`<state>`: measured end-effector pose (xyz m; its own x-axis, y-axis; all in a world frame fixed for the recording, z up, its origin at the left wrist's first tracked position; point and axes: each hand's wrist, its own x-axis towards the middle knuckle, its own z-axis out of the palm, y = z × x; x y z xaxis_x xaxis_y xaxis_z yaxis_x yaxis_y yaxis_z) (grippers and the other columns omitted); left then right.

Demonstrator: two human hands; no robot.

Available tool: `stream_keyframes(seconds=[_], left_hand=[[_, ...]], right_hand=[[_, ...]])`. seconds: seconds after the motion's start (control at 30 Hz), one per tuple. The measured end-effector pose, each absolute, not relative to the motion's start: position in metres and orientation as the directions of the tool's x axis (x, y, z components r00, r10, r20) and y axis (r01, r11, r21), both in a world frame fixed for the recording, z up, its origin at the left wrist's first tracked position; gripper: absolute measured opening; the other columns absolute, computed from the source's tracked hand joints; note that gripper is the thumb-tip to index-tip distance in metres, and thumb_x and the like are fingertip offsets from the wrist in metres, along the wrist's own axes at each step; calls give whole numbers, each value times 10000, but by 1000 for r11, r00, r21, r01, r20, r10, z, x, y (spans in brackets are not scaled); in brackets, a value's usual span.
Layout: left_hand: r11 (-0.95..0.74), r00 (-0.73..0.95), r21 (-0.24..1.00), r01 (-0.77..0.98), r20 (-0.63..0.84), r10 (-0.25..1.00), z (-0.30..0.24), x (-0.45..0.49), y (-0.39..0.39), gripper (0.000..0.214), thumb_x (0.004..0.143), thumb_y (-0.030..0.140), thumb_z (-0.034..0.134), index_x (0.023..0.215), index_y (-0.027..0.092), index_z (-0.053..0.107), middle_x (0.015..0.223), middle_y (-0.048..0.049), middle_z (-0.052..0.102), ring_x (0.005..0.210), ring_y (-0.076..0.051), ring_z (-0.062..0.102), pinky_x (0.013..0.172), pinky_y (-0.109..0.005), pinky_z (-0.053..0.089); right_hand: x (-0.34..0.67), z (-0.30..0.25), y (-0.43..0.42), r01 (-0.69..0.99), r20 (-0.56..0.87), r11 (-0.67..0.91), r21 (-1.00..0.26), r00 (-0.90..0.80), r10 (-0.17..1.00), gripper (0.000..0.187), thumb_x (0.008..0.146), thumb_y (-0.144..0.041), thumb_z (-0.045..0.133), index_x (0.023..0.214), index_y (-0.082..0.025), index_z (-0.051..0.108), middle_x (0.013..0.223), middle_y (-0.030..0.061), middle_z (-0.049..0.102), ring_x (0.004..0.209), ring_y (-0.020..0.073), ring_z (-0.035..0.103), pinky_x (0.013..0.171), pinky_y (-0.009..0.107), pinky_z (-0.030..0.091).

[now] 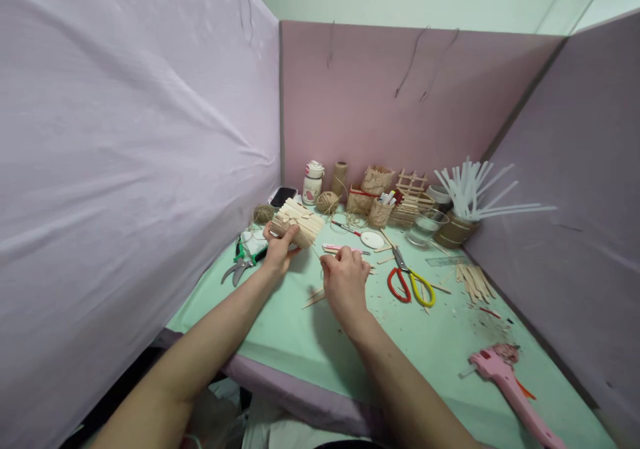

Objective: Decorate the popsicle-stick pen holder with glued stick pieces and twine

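My left hand [281, 250] grips a small craft box [306, 218] covered in pale wooden sticks, tilted and raised over the green cloth. Thumb and fingers press on its lower side. To its right, my right hand [346, 282] is closed in a pinch, apart from the box. Whatever its fingertips hold is too small to make out. Beyond that hand lies a pink slim tool [344, 249], and a few thin wooden sticks [315, 298] lie beside it. Red-and-yellow-handled scissors [407, 279] rest to its right, blades pointing away from me.
Green-handled pruning shears [244, 262] lie left, a pink glue gun [510, 382] front right. Along the back stand a white bottle [313, 182], twine balls [327, 202], stick-covered boxes [361, 200], a glass bowl [425, 228] and a pot of white glue sticks [453, 230]. Cloth walls enclose the table.
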<state>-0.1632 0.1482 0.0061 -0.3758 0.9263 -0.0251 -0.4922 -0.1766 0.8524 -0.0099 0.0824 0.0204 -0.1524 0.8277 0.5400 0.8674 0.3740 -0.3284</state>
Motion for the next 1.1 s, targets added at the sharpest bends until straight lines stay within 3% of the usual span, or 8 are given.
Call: stream_keyframes(seconds=[0.13, 0.33, 0.53, 0.7, 0.87, 1.0, 1.1], left_hand=[[-154, -369, 857, -492, -45, 928, 5, -162, 148, 829, 601, 336, 818, 1219, 383, 267, 1403, -53, 423, 1140, -231, 541, 718, -358, 569], [-161, -375, 854, -494, -42, 926, 2, -162, 149, 863, 605, 336, 821, 1242, 385, 241, 1366, -58, 451, 1113, -223, 553, 702, -325, 565], [-144, -359, 852, -503, -54, 932, 0, -161, 151, 879, 602, 332, 820, 1243, 368, 219, 1285, -64, 495, 1060, -218, 565, 686, -325, 556], [-134, -356, 879, -458, -43, 934, -1, -164, 152, 880, 596, 351, 820, 1255, 377, 239, 1282, -54, 512, 1050, -211, 578, 691, -320, 547], [-220, -408, 916, -335, 70, 910, -7, -173, 160, 990, 560, 304, 844, 1326, 374, 221, 1301, -77, 514, 1066, -217, 585, 777, -330, 532], [-287, -388, 929, -235, 181, 904, -13, -181, 168, 1017, 525, 270, 856, 1335, 358, 248, 1271, -77, 523, 1022, -198, 608, 866, -349, 501], [-289, -315, 948, -132, 237, 919, -15, -186, 172, 1044, 489, 247, 862, 1336, 340, 259, 1221, -75, 529, 1038, -203, 600, 919, -379, 479]], right_hand=[[-7, 22, 85, 825, 582, 449, -342, -190, 791, 226, 934, -182, 452, 908, -212, 674, 802, 82, 674, 804, 231, 572, 761, 371, 325], [-16, 17, 76, 705, 682, 613, -357, -251, 687, 264, 923, -288, 485, 1103, -185, 648, 1137, 128, 661, 1059, 291, 527, 911, 433, 374], [-28, 9, 73, 601, 658, 715, -356, -382, 649, 295, 906, -240, 487, 1144, -156, 640, 1170, 121, 643, 1087, 283, 493, 968, 443, 407], [-32, -4, 75, 581, 543, 733, -354, -510, 667, 243, 851, -197, 559, 1068, -157, 664, 1163, 132, 635, 1139, 283, 470, 987, 445, 431], [-40, -13, 52, 555, 474, 807, -202, -665, 577, 193, 834, -188, 593, 1010, -158, 667, 1238, 132, 606, 1202, 290, 459, 1008, 433, 430], [-46, -14, 10, 427, 410, 904, -6, -823, 392, 191, 833, -153, 590, 1000, -91, 659, 1066, 163, 667, 1202, 299, 485, 1087, 477, 341], [-45, -14, -24, 276, 341, 961, 9, -904, 256, 170, 871, -205, 561, 993, -123, 645, 1045, 138, 679, 1201, 274, 497, 1040, 457, 389]])
